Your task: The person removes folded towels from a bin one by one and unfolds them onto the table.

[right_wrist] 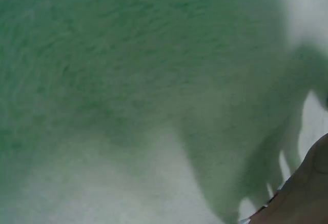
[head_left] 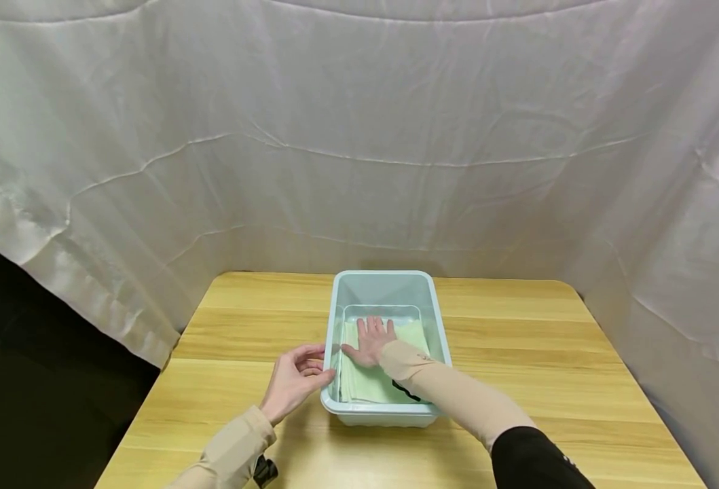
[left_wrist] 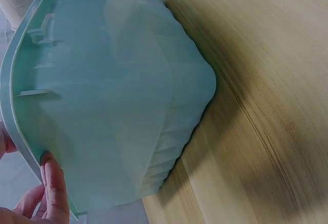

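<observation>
A pale blue plastic bin (head_left: 383,409) stands on the table, with folded light green cloth (head_left: 368,388) lying in its bottom. My left hand (head_left: 297,382) holds the bin's left rim, thumb over the edge and fingers against the outer wall. The left wrist view shows that ribbed outer wall (left_wrist: 113,90) and the curled fingers (left_wrist: 55,188) under the rim. Inside the bin, my right hand (head_left: 371,343) rests on the cloth with its fingers spread. Close up in the right wrist view are the cloth's textured surface (right_wrist: 128,80) and part of the right hand (right_wrist: 307,188).
The wooden table (head_left: 518,339) extends on both sides of the bin. Behind it and to the sides hang light grey curtains (head_left: 396,190). A dark area (head_left: 41,380) lies beyond the table's left edge.
</observation>
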### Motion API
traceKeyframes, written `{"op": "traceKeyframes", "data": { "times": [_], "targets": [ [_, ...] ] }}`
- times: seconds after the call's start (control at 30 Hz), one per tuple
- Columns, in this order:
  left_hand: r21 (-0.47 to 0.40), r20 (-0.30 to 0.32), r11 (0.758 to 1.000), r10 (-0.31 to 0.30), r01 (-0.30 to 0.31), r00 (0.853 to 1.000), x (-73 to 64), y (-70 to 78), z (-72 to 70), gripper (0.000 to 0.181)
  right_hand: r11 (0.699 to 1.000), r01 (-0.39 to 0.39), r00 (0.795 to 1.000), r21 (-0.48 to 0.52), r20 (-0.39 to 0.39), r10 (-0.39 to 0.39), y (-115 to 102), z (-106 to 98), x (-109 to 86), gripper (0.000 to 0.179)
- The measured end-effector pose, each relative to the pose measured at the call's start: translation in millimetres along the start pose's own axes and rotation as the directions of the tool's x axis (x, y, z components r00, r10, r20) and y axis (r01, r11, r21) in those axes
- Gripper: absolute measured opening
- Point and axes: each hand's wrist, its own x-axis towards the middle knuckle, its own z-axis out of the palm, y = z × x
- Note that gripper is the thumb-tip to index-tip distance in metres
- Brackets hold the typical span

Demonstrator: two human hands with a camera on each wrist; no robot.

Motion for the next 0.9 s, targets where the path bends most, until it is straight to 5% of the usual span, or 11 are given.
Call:
{"op": "traceKeyframes", "data": {
  "times": [0.9],
  "targets": [
    [0.019, -0.007, 1.0, 0.01, -0.01, 1.0, 1.0, -1.6, 0.4, 0.05, 0.998, 0.058, 0.996, -0.022, -0.067, -0.059, 10.5, 13.0, 9.7, 0.078]
  ]
}}
